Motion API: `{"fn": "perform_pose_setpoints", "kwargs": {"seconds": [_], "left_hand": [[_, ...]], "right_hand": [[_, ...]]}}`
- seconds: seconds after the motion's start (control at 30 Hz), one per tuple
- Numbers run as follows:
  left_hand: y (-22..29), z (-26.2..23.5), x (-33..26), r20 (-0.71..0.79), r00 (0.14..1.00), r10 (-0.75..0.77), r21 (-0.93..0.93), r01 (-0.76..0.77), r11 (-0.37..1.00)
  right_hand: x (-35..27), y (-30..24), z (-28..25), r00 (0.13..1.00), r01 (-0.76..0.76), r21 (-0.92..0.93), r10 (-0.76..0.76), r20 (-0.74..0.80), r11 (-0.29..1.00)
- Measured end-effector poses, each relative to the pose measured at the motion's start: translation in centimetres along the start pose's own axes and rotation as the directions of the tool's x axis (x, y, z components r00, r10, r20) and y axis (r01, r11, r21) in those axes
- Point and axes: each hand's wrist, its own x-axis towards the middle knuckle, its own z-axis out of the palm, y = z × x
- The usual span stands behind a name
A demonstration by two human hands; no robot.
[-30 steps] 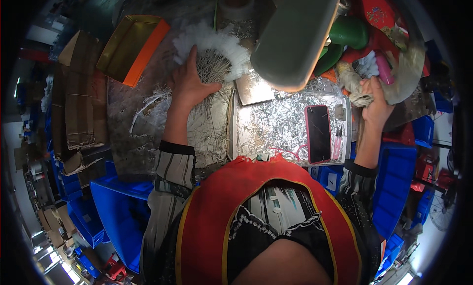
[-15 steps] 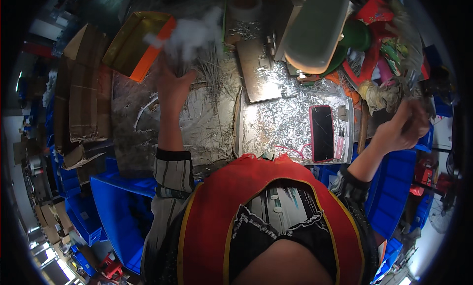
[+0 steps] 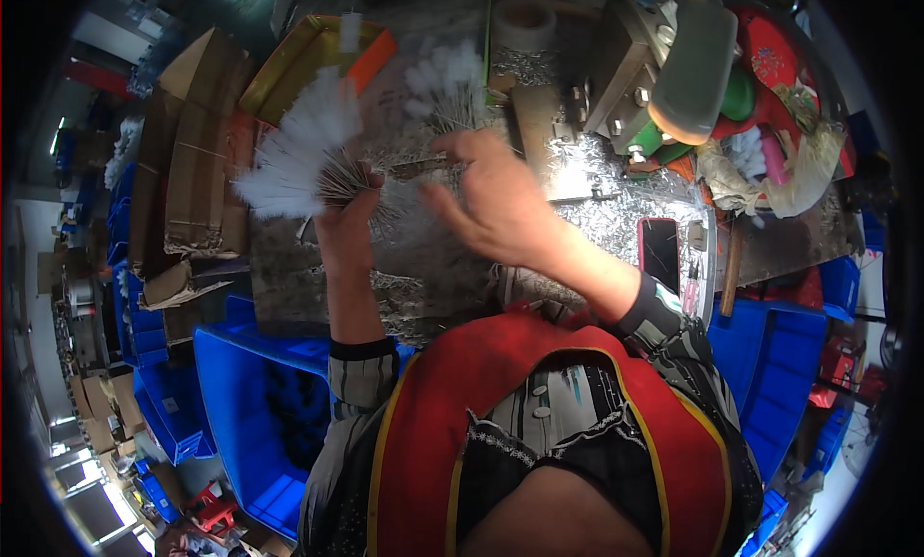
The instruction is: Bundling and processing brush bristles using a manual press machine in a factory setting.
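My left hand (image 3: 348,228) is closed round the thin wire stems of a bundle of small white-bristled wire brushes (image 3: 306,157). The white heads fan out above it and to its left. My right hand (image 3: 500,203) hovers over the middle of the bench, its fingers apart and nothing visible in them. Just beyond its fingertips lies a second bunch of white-bristled wire brushes (image 3: 445,85), stems toward me. Loose wire stems are strewn on the worn bench (image 3: 289,287) between the hands.
An orange and yellow tray (image 3: 371,64) lies at the back left beside cardboard boxes (image 3: 202,162). A machine with a grey cover (image 3: 695,71) stands at the back right. Metal clippings surround a phone (image 3: 659,254). Blue bins (image 3: 231,393) flank me.
My right hand has come from the far right to the middle of the bench. My left hand has drawn closer to me, with the brush bundle now fanned out in it. The view has shifted slightly.
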Motion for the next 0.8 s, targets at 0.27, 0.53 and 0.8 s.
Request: {"fn": "perform_pose_setpoints", "kwargs": {"seconds": [0.27, 0.53, 0.8], "left_hand": [[-3.6, 0.6, -1.3, -0.172, 0.978, -0.114, -0.145, 0.09, 0.985], [-2.0, -0.5, -3.3, 0.047, 0.96, 0.275, 0.55, -0.255, 0.796], [-9.7, -3.8, -1.4, 0.015, 0.975, 0.223, -0.067, -0.222, 0.973]], "right_hand": [[-2.6, 1.5, 9.8, 0.949, 0.197, -0.202, -0.135, 0.286, 0.959], [6.4, -1.4, -0.8, 0.98, 0.128, 0.501, -0.031, -0.197, 0.856], [3.8, -0.6, 3.2, 0.941, 0.318, 0.106, -0.328, 0.089, 0.942]]}}
